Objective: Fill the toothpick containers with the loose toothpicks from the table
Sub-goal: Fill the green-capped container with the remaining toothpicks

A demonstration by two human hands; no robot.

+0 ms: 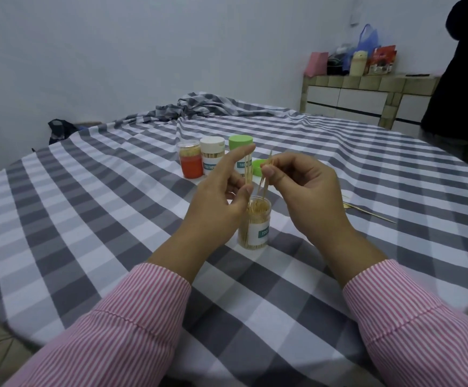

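Note:
An open clear toothpick container [255, 227], nearly full and with a white label, stands on the checked tablecloth [115, 219] below my hands. My left hand [221, 196] holds a small upright bundle of toothpicks [248, 170] between thumb and fingers, just above the container's left rim. My right hand [302, 191] pinches a few toothpicks [263, 182] whose lower ends point into the container's mouth. A few loose toothpicks [366, 210] lie on the cloth to the right.
Behind my hands stand three more containers: an orange one [190, 160], a white-lidded one [211, 155] and a green-lidded one [241, 143]. A loose green lid [257, 166] lies beside them. A person in dark clothes [461, 65] stands at the far right.

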